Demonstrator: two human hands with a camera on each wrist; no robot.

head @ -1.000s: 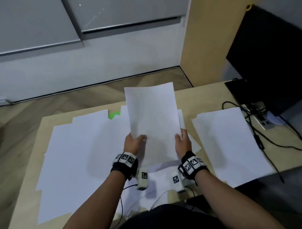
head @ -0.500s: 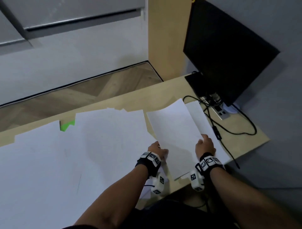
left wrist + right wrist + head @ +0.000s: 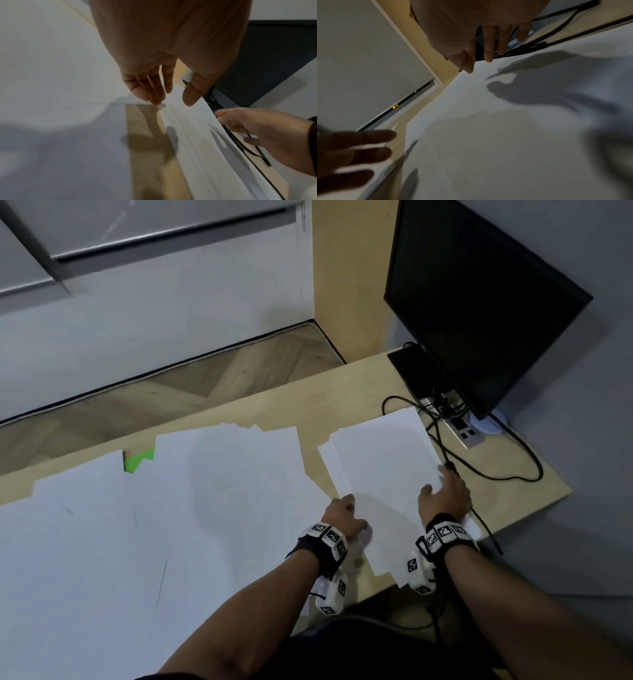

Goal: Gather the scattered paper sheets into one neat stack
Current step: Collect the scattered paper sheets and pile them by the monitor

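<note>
A pile of white sheets (image 3: pixel 380 474) lies flat near the desk's right end, its edges slightly uneven. My left hand (image 3: pixel 344 508) is at the pile's near left edge, fingers straight, their tips touching the paper edge (image 3: pixel 164 108). My right hand (image 3: pixel 442 484) is at the pile's right edge with straight fingers (image 3: pixel 488 54) above the paper border. Neither hand holds a sheet. Several loose white sheets (image 3: pixel 154 525) overlap across the left and middle of the desk.
A black monitor (image 3: pixel 479 302) stands at the desk's back right corner. A power strip (image 3: pixel 467 433) and black cables (image 3: pixel 496 470) run right beside the pile and under my right hand. A green scrap (image 3: pixel 138 462) peeks out between sheets. The desk's near edge (image 3: pixel 513 518) is close.
The sheets held up in both hands were carried right and laid on the right pile. Both hands let go and now sit at its two sides.
</note>
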